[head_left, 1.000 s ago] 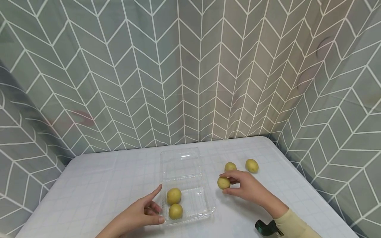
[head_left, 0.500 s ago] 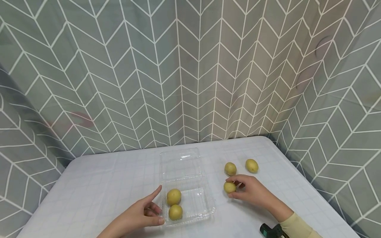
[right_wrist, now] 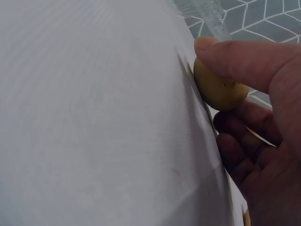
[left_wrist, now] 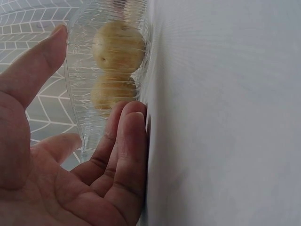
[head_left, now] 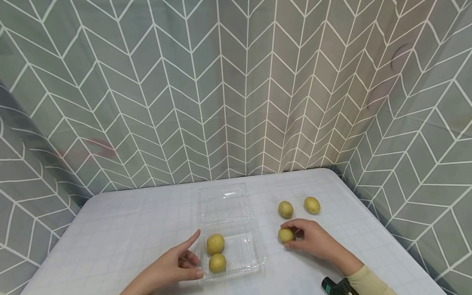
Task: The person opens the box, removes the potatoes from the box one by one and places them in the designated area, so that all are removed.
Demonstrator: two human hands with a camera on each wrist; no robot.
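My right hand [head_left: 307, 237] pinches a small yellow lemon [right_wrist: 221, 89] between thumb and fingers, low at the white tabletop, right of a clear plastic clamshell box [head_left: 239, 248]. Two more lemons lie behind that hand, one [head_left: 285, 209] close by and another [head_left: 312, 205] farther right. Inside the box, along its left side, sit a rear lemon [head_left: 215, 244] and a front lemon [head_left: 217, 262]. My left hand [left_wrist: 89, 155] touches the box's left wall, its fingers loosely extended. Through the ribbed plastic, both boxed lemons show in the left wrist view.
The box's lid [head_left: 223, 203] lies folded back on the table, away from me. A black device [head_left: 337, 286] sits at my right wrist by the sleeve. A patterned curtain [head_left: 228, 90] hangs behind the white-covered table [head_left: 140, 229].
My right hand has moved right and a little toward me, away from the box, with the lemon lowered to the table. My left hand stays at the box.
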